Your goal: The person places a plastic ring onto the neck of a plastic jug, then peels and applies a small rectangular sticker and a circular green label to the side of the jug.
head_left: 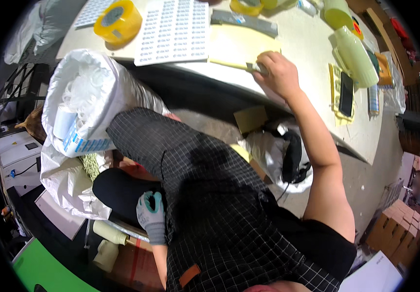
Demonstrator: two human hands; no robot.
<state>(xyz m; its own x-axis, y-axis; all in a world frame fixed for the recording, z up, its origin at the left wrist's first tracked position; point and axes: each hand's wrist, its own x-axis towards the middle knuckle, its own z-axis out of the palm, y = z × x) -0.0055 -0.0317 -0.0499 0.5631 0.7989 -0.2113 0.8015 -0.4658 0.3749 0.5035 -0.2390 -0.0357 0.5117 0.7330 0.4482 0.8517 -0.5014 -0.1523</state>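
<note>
My bare right hand (pixel 279 73) is at the near edge of the white table, closed on a small grey thing (pixel 257 68) mostly hidden by the fingers. This thing touches the near edge of a pale yellow sheet (pixel 241 45) lying flat. Behind the sheet lies a flat grey strip (pixel 244 23), and to its left are sheets of printed labels (pixel 173 34). My left hand (pixel 151 213), in a grey and teal glove, hangs low beside my checked apron, against a black cushion (pixel 120 194). Its fingers are loosely curved, apart from the thumb, with nothing visible in them.
A yellow tape roll (pixel 117 22) stands on the table (pixel 312 63). At the right lie a black phone (pixel 346 95) and a pale green roll (pixel 358 58). A white sack (pixel 105 73) of scraps stands left of my leg; another bag (pixel 297 180) sits under the table.
</note>
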